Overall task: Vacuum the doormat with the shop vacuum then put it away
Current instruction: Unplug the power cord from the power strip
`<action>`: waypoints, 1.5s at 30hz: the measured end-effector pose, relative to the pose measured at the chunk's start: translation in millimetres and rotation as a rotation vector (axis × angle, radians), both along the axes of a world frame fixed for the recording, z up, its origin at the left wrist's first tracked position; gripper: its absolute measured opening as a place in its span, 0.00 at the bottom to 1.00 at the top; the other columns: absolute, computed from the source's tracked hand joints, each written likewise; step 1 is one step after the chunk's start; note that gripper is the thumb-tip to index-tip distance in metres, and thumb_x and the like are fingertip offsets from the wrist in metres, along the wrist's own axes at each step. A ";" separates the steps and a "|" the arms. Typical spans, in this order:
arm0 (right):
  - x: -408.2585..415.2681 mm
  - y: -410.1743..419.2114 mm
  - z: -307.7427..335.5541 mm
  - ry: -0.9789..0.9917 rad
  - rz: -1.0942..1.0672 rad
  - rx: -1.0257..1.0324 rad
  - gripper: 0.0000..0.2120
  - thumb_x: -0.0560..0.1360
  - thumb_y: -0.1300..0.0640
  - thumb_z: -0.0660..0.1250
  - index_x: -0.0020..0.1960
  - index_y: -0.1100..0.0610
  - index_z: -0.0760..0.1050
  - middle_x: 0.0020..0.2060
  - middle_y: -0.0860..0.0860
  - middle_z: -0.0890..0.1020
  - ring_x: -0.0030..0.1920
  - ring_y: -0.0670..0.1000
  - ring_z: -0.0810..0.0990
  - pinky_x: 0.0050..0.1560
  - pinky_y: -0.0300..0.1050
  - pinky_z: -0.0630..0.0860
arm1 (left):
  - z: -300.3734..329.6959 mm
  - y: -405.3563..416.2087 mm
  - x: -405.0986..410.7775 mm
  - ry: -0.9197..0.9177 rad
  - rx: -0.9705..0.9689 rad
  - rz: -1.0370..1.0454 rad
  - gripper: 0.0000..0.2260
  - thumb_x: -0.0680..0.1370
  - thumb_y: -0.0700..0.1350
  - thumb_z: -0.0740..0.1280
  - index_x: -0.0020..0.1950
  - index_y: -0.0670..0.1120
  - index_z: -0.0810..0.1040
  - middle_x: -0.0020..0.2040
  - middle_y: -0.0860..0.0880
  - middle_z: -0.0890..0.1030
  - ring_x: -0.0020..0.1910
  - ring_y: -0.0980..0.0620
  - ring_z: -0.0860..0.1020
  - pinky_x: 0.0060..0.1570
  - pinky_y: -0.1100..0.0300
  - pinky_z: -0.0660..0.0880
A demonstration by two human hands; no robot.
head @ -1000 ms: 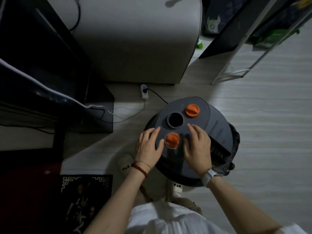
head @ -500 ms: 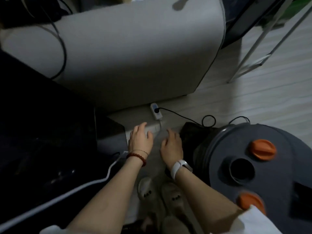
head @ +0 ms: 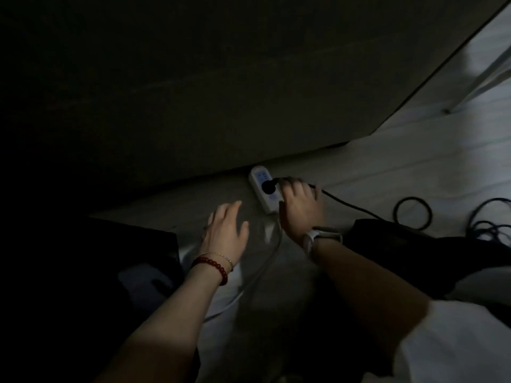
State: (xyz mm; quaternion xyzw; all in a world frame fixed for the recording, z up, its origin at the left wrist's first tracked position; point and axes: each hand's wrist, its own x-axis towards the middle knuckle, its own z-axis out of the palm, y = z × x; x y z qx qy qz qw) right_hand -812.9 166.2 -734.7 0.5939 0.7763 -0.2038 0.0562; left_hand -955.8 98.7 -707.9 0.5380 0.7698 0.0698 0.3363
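Note:
The scene is very dark. A white power strip (head: 261, 179) lies on the floor against a big grey upholstered block. The vacuum's black plug (head: 267, 186) sits in the strip, and its black cord (head: 348, 205) runs off to the right. My right hand (head: 300, 210) is on the strip with its fingers closed around the plug. To the strip's left, my left hand (head: 225, 233) hovers low over the floor, fingers spread and holding nothing. A dark mass at the right (head: 414, 244) looks like the vacuum's body. The doormat is out of view.
The grey upholstered block (head: 221, 92) fills the top of the view. Dark furniture (head: 83, 258) stands at the left. The strip's white cable (head: 265, 261) trails toward me. Loose loops of black cord (head: 412, 212) lie on the pale wood floor at the right.
Both hands left the vacuum's lid and went down to the floor. The view dropped closer and darker, and my right hand reached the power strip and closed on the plug.

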 end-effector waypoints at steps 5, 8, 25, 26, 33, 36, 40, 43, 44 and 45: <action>-11.8 27.5 -51.4 -0.028 -0.027 -0.035 0.26 0.78 0.49 0.57 0.73 0.56 0.57 0.70 0.57 0.65 0.69 0.57 0.63 0.67 0.57 0.58 | -55.3 8.8 -9.9 0.017 0.000 -0.020 0.24 0.79 0.50 0.59 0.74 0.48 0.58 0.73 0.46 0.62 0.72 0.47 0.60 0.70 0.52 0.61; -14.1 19.4 -60.8 0.033 -0.059 -0.033 0.18 0.78 0.48 0.58 0.63 0.56 0.70 0.59 0.57 0.76 0.59 0.58 0.73 0.56 0.49 0.66 | -79.2 19.4 -14.3 0.025 0.008 -0.111 0.30 0.77 0.52 0.62 0.75 0.49 0.53 0.76 0.48 0.55 0.75 0.47 0.54 0.72 0.48 0.58; -4.0 -41.5 -58.3 0.050 0.071 -0.166 0.16 0.78 0.49 0.57 0.48 0.58 0.79 0.47 0.57 0.82 0.49 0.59 0.79 0.29 0.42 0.58 | -144.2 -5.1 16.7 0.088 -0.090 -0.253 0.37 0.74 0.60 0.61 0.76 0.56 0.43 0.77 0.56 0.41 0.75 0.47 0.37 0.72 0.39 0.42; -4.0 -41.4 -52.0 0.062 0.076 -0.139 0.17 0.77 0.47 0.56 0.48 0.57 0.79 0.47 0.57 0.83 0.49 0.59 0.79 0.32 0.42 0.60 | -145.0 -5.0 16.9 0.094 -0.091 -0.258 0.38 0.74 0.61 0.62 0.76 0.56 0.42 0.77 0.56 0.41 0.75 0.47 0.37 0.72 0.39 0.42; -6.5 7.1 -1.5 0.191 -0.153 -0.020 0.15 0.80 0.50 0.55 0.59 0.54 0.75 0.49 0.56 0.82 0.49 0.58 0.79 0.40 0.45 0.70 | -143.1 5.1 19.6 0.022 -0.124 -0.239 0.38 0.73 0.60 0.65 0.76 0.53 0.48 0.77 0.52 0.43 0.76 0.46 0.40 0.73 0.40 0.48; -15.8 -7.7 20.9 0.276 -0.395 -0.056 0.14 0.80 0.52 0.53 0.60 0.57 0.71 0.49 0.57 0.81 0.51 0.59 0.78 0.42 0.46 0.70 | -117.9 0.2 39.6 -0.059 -0.051 -0.074 0.32 0.74 0.56 0.65 0.75 0.50 0.58 0.77 0.48 0.52 0.76 0.46 0.50 0.73 0.45 0.53; -4.4 -2.6 82.9 0.275 -0.569 0.008 0.15 0.81 0.52 0.50 0.60 0.58 0.67 0.49 0.58 0.81 0.50 0.60 0.78 0.48 0.49 0.68 | -55.9 -8.2 70.5 -0.346 0.016 0.223 0.29 0.68 0.59 0.60 0.54 0.35 0.76 0.59 0.35 0.74 0.58 0.36 0.73 0.57 0.43 0.72; 7.0 -1.3 140.4 0.275 -0.659 0.076 0.14 0.81 0.52 0.48 0.60 0.58 0.66 0.48 0.58 0.81 0.49 0.61 0.77 0.54 0.50 0.64 | -9.4 -7.2 81.1 -0.349 -0.063 0.209 0.28 0.68 0.56 0.57 0.44 0.28 0.72 0.46 0.28 0.75 0.49 0.30 0.75 0.49 0.43 0.72; 10.4 -2.7 160.9 0.286 -0.687 0.093 0.14 0.81 0.52 0.48 0.59 0.58 0.67 0.47 0.58 0.81 0.49 0.61 0.77 0.54 0.50 0.63 | 21.9 -4.1 83.7 -0.333 -0.081 0.180 0.27 0.69 0.55 0.57 0.45 0.29 0.73 0.47 0.29 0.76 0.51 0.32 0.75 0.52 0.47 0.72; 13.3 -4.3 181.8 0.303 -0.705 0.102 0.13 0.81 0.53 0.49 0.58 0.58 0.68 0.48 0.58 0.81 0.50 0.61 0.76 0.55 0.50 0.63 | 50.7 -2.2 85.7 -0.321 -0.082 0.158 0.25 0.72 0.54 0.59 0.50 0.30 0.75 0.52 0.32 0.76 0.55 0.35 0.74 0.55 0.51 0.71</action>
